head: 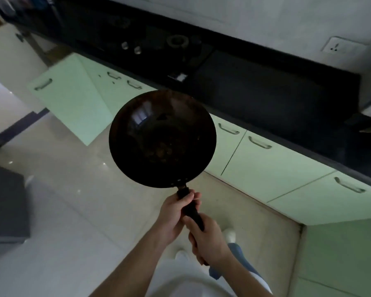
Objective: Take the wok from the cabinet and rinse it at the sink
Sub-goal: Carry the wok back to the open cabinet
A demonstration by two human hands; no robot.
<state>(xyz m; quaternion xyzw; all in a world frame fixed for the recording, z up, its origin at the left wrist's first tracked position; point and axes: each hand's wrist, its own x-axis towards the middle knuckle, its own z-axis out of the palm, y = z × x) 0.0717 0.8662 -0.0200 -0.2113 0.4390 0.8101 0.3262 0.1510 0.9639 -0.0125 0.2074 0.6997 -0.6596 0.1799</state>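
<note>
Beyond left hand and right hand juts the gripped wok.

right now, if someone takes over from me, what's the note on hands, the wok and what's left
Left hand: grips the wok's handle close to the bowl.
Right hand: grips the same handle further back, near its end.
Wok: held in the air over the floor, open side up, in front of the green cabinets. There are brownish bits in its bottom.
Cabinet door: stands open at the left.
Done: the wok is out of the cabinet.
Left: carry it to the sink and rinse it. No sink shows in this view.
</note>
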